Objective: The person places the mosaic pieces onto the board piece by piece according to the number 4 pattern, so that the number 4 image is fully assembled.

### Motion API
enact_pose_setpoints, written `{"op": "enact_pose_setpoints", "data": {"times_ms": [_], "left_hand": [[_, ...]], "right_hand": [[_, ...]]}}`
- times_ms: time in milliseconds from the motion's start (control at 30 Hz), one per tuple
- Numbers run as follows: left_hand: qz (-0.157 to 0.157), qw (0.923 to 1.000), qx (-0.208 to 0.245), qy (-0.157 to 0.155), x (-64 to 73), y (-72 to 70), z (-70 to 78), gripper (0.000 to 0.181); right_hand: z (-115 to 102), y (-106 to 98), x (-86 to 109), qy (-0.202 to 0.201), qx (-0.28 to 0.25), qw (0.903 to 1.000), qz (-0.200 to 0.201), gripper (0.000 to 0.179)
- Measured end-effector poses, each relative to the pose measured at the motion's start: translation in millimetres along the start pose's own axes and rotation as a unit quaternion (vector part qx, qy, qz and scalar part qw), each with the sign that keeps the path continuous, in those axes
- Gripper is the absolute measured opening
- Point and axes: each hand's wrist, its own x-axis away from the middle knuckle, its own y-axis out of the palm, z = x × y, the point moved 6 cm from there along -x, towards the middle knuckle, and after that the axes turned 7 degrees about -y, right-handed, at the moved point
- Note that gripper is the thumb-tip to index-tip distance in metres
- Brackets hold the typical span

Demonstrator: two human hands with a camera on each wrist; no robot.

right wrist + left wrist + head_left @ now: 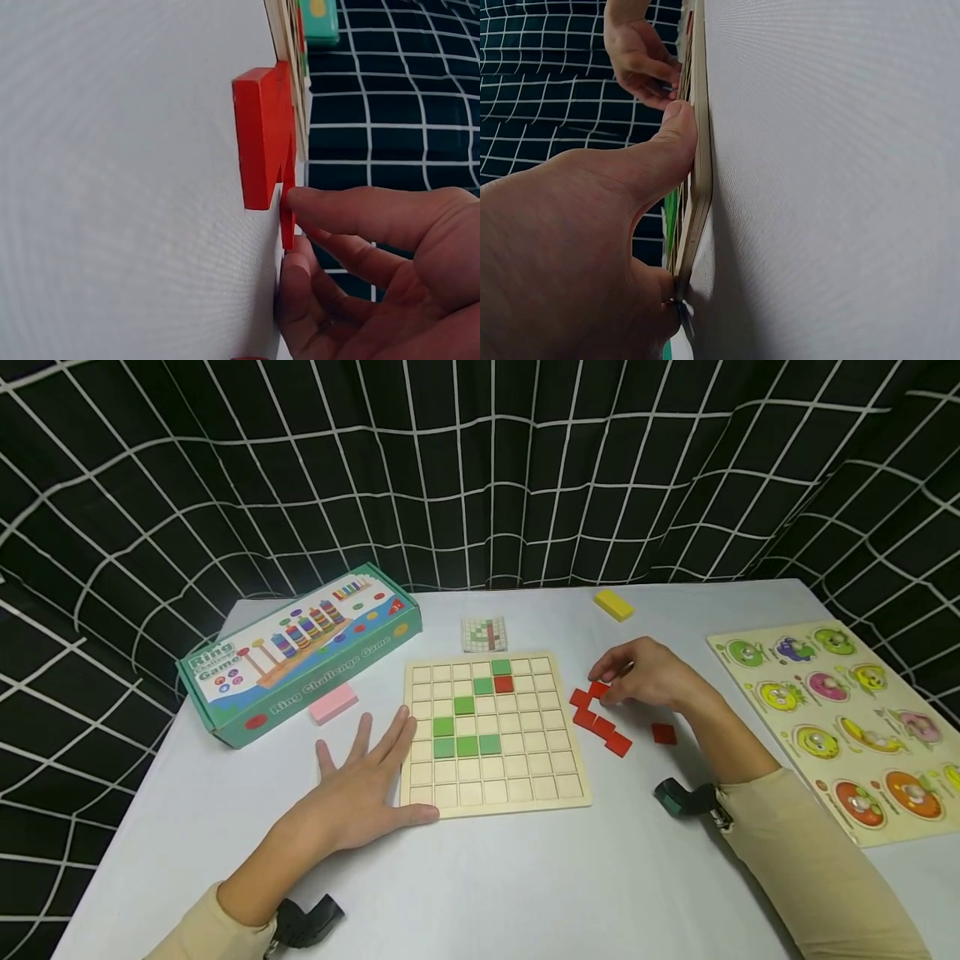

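A wooden grid board (pixel 495 777) lies mid-table with several green tiles (pixel 466 745) and one red tile (pixel 503 684) set in it. My left hand (pixel 360 785) rests flat at the board's left side, fingers spread. Its thumb (pixel 656 161) presses against the board's edge (pixel 699 187). Right of the board lies a cluster of loose red tiles (pixel 600 727). There my right hand (pixel 637 681) pinches a red tile (pixel 598 689) with curled fingers (pixel 352 214). Close up, the thin pinched tile (pixel 287 225) sits beside another red tile (pixel 262 135).
A green Ring Challenge Game box (pixel 300 647) stands at the back left, a pink block (pixel 333 703) in front of it. A pattern card (pixel 484 633) and a yellow block (pixel 613 604) lie behind the board. A fruit peg puzzle (pixel 847 710) fills the right side. Black grid curtains surround the table.
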Motion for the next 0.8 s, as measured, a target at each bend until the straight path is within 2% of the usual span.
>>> {"op": "enact_pose_setpoints", "data": {"times_ms": [800], "left_hand": [[0.001, 1.0000, -0.006, -0.002, -1.8, 0.9, -0.1, 0.122]], "right_hand": [[-2.9, 0.3, -1.4, 0.003, 0.040, 0.9988, 0.029, 0.030]]}}
